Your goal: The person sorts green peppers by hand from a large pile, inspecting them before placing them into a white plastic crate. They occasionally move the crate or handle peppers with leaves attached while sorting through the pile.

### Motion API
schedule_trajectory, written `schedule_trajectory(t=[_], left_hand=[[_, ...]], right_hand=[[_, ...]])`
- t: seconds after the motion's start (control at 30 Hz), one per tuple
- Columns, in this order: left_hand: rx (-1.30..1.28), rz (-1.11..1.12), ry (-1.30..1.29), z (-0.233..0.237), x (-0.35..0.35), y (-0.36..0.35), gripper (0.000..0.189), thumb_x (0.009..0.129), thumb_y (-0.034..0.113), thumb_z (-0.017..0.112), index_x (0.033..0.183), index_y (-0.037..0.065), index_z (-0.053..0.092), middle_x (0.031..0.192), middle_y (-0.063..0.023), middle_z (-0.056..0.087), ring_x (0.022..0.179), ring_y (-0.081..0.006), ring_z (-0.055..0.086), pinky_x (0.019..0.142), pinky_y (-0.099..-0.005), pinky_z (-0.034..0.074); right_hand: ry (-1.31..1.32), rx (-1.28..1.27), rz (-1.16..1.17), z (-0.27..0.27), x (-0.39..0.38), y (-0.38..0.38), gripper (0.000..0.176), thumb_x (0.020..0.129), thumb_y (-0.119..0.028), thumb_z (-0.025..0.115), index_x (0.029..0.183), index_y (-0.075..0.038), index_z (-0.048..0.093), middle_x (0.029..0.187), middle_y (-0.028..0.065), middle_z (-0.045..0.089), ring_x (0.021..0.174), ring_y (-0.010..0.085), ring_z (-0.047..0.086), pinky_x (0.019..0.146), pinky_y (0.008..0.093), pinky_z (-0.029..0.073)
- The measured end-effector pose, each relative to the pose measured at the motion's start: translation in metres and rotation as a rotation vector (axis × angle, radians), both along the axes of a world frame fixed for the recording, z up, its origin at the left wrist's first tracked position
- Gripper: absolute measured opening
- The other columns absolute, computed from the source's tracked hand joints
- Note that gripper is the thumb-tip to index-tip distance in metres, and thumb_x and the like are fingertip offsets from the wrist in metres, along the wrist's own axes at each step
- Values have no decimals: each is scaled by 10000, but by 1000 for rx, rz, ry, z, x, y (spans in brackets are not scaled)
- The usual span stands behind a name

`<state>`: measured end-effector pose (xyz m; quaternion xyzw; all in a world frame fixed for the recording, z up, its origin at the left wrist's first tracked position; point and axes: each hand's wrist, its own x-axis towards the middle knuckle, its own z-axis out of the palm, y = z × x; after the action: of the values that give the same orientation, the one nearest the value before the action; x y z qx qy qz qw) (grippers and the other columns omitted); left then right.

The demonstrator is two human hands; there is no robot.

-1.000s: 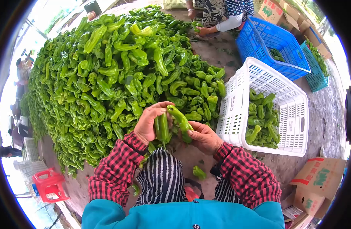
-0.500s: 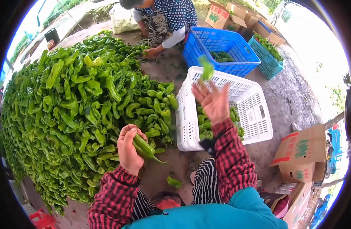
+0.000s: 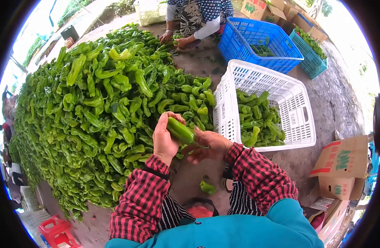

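Observation:
A long green pepper (image 3: 179, 131) lies tilted in my left hand (image 3: 164, 139), whose fingers are closed around its upper end. My right hand (image 3: 214, 144) meets the pepper's lower end, with the thumb against it and the fingers underneath; the thin stem crosses in front of the palm. Left of my hands rises a large heap of green peppers (image 3: 94, 120). Right of them stands a white plastic crate (image 3: 295, 109) with a layer of green peppers (image 3: 258, 120) inside. One small pepper (image 3: 207, 187) lies on the ground below my right hand.
Beyond the heap, another person's hands (image 3: 183, 41) handle peppers. A blue crate (image 3: 256, 62) and a teal crate (image 3: 312, 62) with green produce stand at the back right. Cardboard boxes (image 3: 339, 161) are at the right; a red stool (image 3: 57, 231) is at the lower left.
A pepper was in the air above the white crate beside my open right hand. That hand has come back to the pepper in my left hand. The view has shifted left.

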<state>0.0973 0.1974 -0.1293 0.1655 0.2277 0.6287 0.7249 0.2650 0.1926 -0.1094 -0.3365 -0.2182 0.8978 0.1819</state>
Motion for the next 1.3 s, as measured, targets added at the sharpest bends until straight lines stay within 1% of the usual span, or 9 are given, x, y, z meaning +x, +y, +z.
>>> schedule_trajectory(t=[0.1, 0.37, 0.53, 0.83, 0.9, 0.97, 1.1, 1.2, 1.3], left_hand=[[30, -39, 92, 11, 3, -4, 314, 925, 319, 364, 923, 40, 508, 871, -87, 534, 835, -198, 490, 783, -316, 400], [11, -8, 126, 6, -7, 3, 438, 918, 401, 335, 1036, 21, 519, 951, -89, 562, 910, -188, 488, 847, -309, 366], [-139, -33, 237, 4, -11, 4, 319, 890, 350, 400, 936, 73, 552, 836, -39, 587, 741, -164, 534, 673, -306, 414], [-173, -30, 289, 2, -14, 9, 303, 890, 348, 411, 895, 84, 558, 813, -34, 590, 721, -154, 536, 658, -295, 421], [-134, -14, 272, 0, -18, 9, 299, 885, 341, 425, 894, 73, 557, 813, -38, 591, 722, -157, 538, 661, -292, 424], [-168, 14, 288, 3, -17, 10, 273, 862, 348, 461, 867, 88, 546, 779, -22, 572, 717, -131, 512, 649, -275, 384], [-186, 61, 308, 9, -14, 12, 270, 843, 344, 488, 857, 81, 545, 789, -32, 569, 718, -145, 510, 663, -294, 392], [-185, 83, 298, 7, -16, 15, 285, 847, 334, 481, 874, 61, 559, 812, -49, 586, 749, -167, 530, 701, -317, 413], [-200, 101, 297, 9, -14, 14, 276, 838, 328, 491, 865, 62, 561, 814, -48, 587, 749, -167, 529, 701, -317, 413]], right_hand=[[163, -14, 3, -8, -1, -6, 401, 906, -350, 439, 1140, -24, 448, 974, 120, 579, 751, 201, 593, 665, 334, 505], [-52, 313, -247, -17, 15, -3, 430, 718, -25, 687, 1087, -88, 477, 864, 5, 561, 694, 88, 530, 566, 198, 414], [-64, 479, -537, -13, 50, 9, 448, 663, 55, 689, 1007, -99, 447, 869, -15, 563, 636, 56, 509, 492, 175, 375], [-905, 531, -1296, -44, 185, 44, 546, 700, 46, 606, 1179, -71, 371, 971, 78, 501, 669, 131, 485, 477, 234, 393], [-1125, 311, -1187, -21, 186, 38, 608, 712, -2, 608, 1250, -76, 334, 1007, 96, 493, 672, 137, 475, 506, 238, 401], [-1184, 401, -1115, -9, 177, 33, 654, 721, -38, 614, 1294, -83, 302, 1073, 123, 472, 741, 150, 479, 593, 241, 423], [-959, 1131, -961, -14, 107, 17, 476, 746, 12, 575, 1190, -76, 430, 1041, 63, 505, 884, 136, 482, 709, 244, 430], [-725, 1235, -241, -26, 26, -28, 208, 776, -39, 540, 984, -40, 528, 860, 85, 573, 790, 174, 558, 729, 285, 448], [-557, 961, 521, -118, -1, -74, 272, 740, -118, 539, 998, -33, 530, 830, 154, 596, 819, 280, 588, 717, 339, 462]])
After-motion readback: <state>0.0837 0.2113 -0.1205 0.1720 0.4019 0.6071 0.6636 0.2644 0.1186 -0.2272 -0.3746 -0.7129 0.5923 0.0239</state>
